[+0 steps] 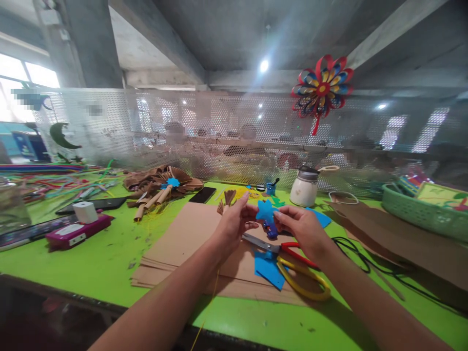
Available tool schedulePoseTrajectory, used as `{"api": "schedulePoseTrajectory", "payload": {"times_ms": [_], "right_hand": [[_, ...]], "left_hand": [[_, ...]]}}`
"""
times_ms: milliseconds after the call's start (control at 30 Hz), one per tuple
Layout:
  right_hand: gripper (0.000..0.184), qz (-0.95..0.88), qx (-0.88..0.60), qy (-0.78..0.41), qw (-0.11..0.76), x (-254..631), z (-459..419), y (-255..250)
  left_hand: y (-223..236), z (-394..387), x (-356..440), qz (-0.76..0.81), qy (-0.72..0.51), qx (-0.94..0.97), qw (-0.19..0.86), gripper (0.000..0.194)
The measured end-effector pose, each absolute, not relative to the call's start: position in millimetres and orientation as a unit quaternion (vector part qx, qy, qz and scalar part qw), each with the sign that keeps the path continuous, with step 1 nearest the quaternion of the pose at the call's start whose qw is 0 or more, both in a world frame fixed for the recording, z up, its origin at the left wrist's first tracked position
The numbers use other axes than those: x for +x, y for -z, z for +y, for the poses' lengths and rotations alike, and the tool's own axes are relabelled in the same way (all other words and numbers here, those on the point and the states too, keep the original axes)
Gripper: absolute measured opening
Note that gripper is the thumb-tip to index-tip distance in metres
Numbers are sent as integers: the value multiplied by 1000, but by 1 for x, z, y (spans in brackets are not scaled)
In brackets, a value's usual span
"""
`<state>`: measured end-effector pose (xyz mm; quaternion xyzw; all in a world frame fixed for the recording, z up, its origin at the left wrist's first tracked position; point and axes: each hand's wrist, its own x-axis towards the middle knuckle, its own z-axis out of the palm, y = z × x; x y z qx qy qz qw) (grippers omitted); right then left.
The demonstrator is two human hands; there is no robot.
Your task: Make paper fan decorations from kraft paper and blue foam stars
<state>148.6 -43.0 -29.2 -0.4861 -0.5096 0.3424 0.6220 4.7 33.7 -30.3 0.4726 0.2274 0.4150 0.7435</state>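
Note:
My right hand [302,226] pinches a small blue paper star [265,210] between thumb and fingertips, in front of my chest. Close beside it, my left hand [234,224] is closed on a pleated piece of brown paper [228,197], whose fanned end sticks out past the thumb. A yellow thread [215,282] hangs below that hand. Under my hands lie scissors [303,288] with one red and one yellow handle. They rest over blue paper scraps [269,273] on a stack of brown paper sheets [175,239]. A small dark-blue object [271,230] shows just below the star.
Pleated brown paper pieces with a blue star [173,182] lie at the back left, near a phone [202,195]. A purple power strip [78,231] is at left. A white jar [304,187], a green basket [420,207] and a black cord [356,253] are at right.

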Motion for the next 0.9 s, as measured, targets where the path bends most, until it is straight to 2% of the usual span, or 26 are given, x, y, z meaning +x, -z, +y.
{"api": "schedulePoseTrajectory", "payload": {"times_ms": [300, 567, 900], "right_hand": [[27, -524, -490, -355, 600, 147, -45, 28], [27, -528, -481, -356, 602, 148, -44, 29], [40, -450, -471, -390, 650, 150, -38, 33]], "left_hand": [[33, 31, 5, 184, -412, 521, 725, 28], [37, 33, 7, 211, -418, 545, 695, 21], [35, 32, 8, 213, -422, 536, 700, 19]]}}
